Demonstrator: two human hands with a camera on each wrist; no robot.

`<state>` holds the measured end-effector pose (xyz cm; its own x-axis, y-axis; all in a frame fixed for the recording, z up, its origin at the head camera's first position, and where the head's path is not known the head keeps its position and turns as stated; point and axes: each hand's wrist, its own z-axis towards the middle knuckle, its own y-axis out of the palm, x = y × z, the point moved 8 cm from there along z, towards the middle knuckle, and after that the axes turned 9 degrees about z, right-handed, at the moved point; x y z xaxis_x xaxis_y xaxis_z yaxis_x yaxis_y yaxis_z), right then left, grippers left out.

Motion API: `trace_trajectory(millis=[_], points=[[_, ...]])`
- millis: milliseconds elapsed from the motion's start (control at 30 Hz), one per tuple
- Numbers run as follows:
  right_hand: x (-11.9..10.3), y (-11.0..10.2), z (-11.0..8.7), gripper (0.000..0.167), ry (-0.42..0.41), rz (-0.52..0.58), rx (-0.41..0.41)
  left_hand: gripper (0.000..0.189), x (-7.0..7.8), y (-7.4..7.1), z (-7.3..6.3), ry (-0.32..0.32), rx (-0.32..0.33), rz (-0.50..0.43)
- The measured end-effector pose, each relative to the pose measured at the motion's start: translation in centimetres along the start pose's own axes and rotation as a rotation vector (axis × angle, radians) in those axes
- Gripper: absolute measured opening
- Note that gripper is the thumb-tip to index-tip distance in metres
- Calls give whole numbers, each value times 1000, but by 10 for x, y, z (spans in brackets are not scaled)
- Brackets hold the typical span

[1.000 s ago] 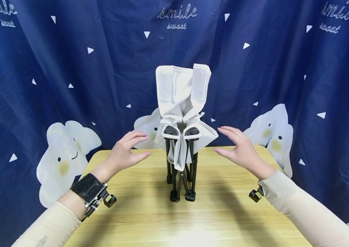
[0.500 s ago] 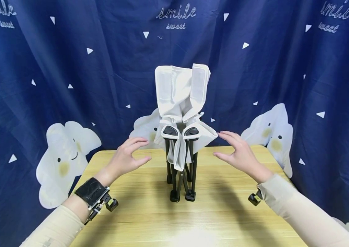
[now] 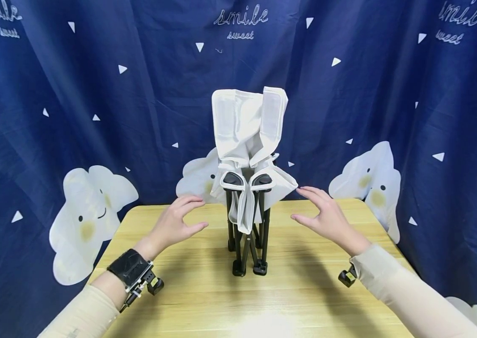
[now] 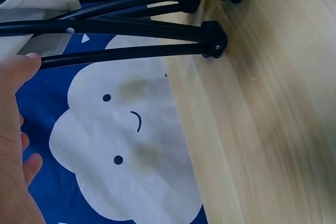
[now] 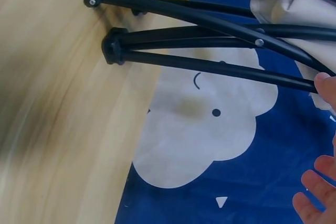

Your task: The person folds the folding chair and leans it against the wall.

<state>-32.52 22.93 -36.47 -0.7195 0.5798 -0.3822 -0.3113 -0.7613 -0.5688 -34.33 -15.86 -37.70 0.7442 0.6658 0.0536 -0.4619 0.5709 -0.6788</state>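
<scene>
A folded camp chair (image 3: 242, 122) stands upright in the middle of the wooden table (image 3: 204, 300). White fabric bunches at its top, and its black legs (image 3: 244, 256) are drawn close together below. My left hand (image 3: 172, 223) hovers to the left of it, fingers and thumb extended, with a gap to the frame. On the other side, my right hand (image 3: 326, 217) is held the same way, fingertips right at the corner of the fabric. Neither hand grips anything. Both wrist views show the crossed legs (image 4: 136, 27) beyond the thumb.
Behind the table hangs a dark blue curtain (image 3: 154, 108) printed with white triangles, lettering and smiling clouds (image 3: 88, 225). A strapped camera (image 3: 154, 284) sits at the left wrist and another camera (image 3: 347, 277) at the right. The table's far edge lies just behind the chair.
My left hand has dropped a little and its forearm has shifted to the right. My right hand has sunk slightly. The chair has stayed in place.
</scene>
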Motion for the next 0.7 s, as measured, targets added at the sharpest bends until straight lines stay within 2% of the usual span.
trace_trajectory(millis=[267, 700], points=[[5, 7, -8, 71, 40, 14, -35, 56, 2, 10, -8, -5, -27, 19], [15, 19, -24, 73, 123, 20, -90, 58, 0, 31, -27, -49, -82, 3]])
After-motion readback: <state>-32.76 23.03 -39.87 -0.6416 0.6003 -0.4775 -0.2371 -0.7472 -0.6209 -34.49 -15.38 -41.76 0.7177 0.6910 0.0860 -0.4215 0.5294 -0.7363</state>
